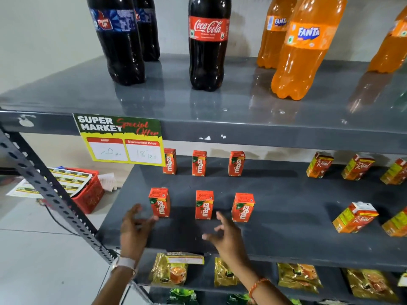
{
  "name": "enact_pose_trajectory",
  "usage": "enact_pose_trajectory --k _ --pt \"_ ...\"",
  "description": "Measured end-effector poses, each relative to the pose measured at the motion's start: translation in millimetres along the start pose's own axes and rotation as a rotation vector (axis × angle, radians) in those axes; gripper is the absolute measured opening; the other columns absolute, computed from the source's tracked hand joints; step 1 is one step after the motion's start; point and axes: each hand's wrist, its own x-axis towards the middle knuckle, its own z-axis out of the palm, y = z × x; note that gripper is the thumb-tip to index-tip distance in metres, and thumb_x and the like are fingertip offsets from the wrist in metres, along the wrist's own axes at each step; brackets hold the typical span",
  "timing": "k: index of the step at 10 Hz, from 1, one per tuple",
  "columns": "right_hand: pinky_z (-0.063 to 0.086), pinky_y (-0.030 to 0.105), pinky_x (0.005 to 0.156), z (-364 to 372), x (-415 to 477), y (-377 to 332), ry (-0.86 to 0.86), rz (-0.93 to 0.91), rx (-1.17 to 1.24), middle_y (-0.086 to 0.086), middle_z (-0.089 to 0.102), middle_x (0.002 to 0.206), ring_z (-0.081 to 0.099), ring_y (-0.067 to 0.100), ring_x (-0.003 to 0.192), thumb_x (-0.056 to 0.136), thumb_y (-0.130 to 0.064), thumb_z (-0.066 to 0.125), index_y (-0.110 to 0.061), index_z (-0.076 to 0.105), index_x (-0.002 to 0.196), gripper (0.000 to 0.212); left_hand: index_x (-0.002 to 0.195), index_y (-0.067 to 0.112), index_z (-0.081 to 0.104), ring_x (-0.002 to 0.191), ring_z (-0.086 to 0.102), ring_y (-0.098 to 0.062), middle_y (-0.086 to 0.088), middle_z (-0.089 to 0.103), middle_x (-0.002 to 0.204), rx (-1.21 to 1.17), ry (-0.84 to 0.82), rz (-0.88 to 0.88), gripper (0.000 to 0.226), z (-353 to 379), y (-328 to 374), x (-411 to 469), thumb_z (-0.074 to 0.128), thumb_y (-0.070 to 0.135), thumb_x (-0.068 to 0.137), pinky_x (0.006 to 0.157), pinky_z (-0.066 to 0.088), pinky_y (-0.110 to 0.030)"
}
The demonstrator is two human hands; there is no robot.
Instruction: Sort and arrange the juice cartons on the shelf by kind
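Orange Maaza cartons stand upright in two rows of three on the left of the grey middle shelf; the front row runs from the left carton through the middle carton to the right carton. Another row stands behind. Red-and-yellow Real cartons sit apart on the right, some more at the back. My left hand hovers with fingers spread just left of the front-left Maaza carton, holding nothing. My right hand is open below the middle carton.
Cola bottles and Fanta bottles stand on the top shelf. A price sign hangs from its front edge. Golden tea packets fill the shelf below. A red basket sits on the floor beyond the perforated upright.
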Motion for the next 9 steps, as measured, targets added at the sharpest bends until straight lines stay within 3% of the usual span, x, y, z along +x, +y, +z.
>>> enact_pose_trajectory --k 1,2,3,4,5,6,8,9 --pt "0.042 0.014 0.064 3 24 -16 -0.016 0.077 -0.026 0.0 0.056 0.091 0.055 0.01 0.08 0.069 -0.022 0.077 -0.017 0.031 0.137 0.083 0.129 0.015 0.04 0.058 0.046 -0.019 -0.01 0.051 0.065 -0.036 -0.293 -0.123 0.066 -3 -16 33 0.067 -0.008 0.073 0.049 0.043 -0.009" --pt "0.042 0.004 0.056 0 39 -26 -0.034 0.015 0.008 -0.012 0.054 0.077 0.057 -0.006 0.062 0.068 -0.001 0.074 -0.011 0.049 0.118 0.057 0.121 0.021 0.051 0.065 0.052 -0.021 -0.01 0.058 0.072 0.107 -0.394 -0.111 0.069 -2 -20 52 0.083 0.019 0.061 0.064 0.05 -0.029" --pt "0.044 0.013 0.068 1 46 -23 -0.025 -0.009 0.008 0.001 0.064 0.084 0.06 -0.002 0.07 0.07 0.001 0.072 -0.018 0.054 0.096 0.037 0.109 0.014 0.058 0.075 0.057 -0.023 -0.008 0.063 0.085 0.2 -0.455 -0.03 0.054 4 -14 59 0.082 0.025 0.062 0.07 0.045 -0.033" --pt "0.042 0.014 0.068 6 48 -20 0.015 0.003 0.021 0.003 0.065 0.088 0.06 0.014 0.08 0.072 -0.003 0.071 -0.018 0.056 0.093 0.03 0.104 0.009 0.061 0.07 0.056 -0.023 -0.007 0.063 0.079 0.23 -0.448 0.031 0.04 8 -16 62 0.078 0.015 0.068 0.067 0.04 -0.029" --pt "0.042 0.014 0.069 10 48 -20 0.041 -0.006 0.021 0.005 0.068 0.093 0.06 0.015 0.083 0.073 -0.007 0.071 -0.01 0.06 0.1 0.03 0.105 0.013 0.062 0.075 0.062 -0.033 -0.013 0.068 0.082 0.304 -0.423 0.055 0.041 8 -24 63 0.077 0.024 0.07 0.064 0.041 -0.031" --pt "0.039 0.008 0.067 12 49 -20 0.048 -0.019 0.002 0.003 0.067 0.094 0.059 0.013 0.083 0.074 -0.01 0.071 -0.008 0.06 0.103 0.031 0.108 0.015 0.061 0.078 0.062 -0.032 -0.013 0.068 0.086 0.336 -0.402 0.075 0.042 8 -23 61 0.075 0.029 0.072 0.065 0.042 -0.031" --pt "0.043 0.026 0.081 12 48 -18 0.034 -0.012 0.006 0.011 0.07 0.103 0.064 0.022 0.093 0.077 -0.012 0.068 -0.01 0.058 0.108 0.033 0.111 0.016 0.06 0.085 0.062 -0.031 -0.014 0.07 0.094 0.363 -0.399 0.085 0.043 9 -22 58 0.073 0.032 0.073 0.069 0.042 -0.031" --pt "0.048 0.03 0.084 14 44 -18 0.029 -0.013 -0.006 0.01 0.069 0.106 0.064 0.023 0.096 0.076 -0.016 0.069 -0.012 0.057 0.11 0.036 0.12 0.022 0.054 0.082 0.061 -0.027 -0.006 0.066 0.088 0.338 -0.364 0.051 0.057 8 -23 51 0.078 0.03 0.068 0.07 0.043 -0.03"
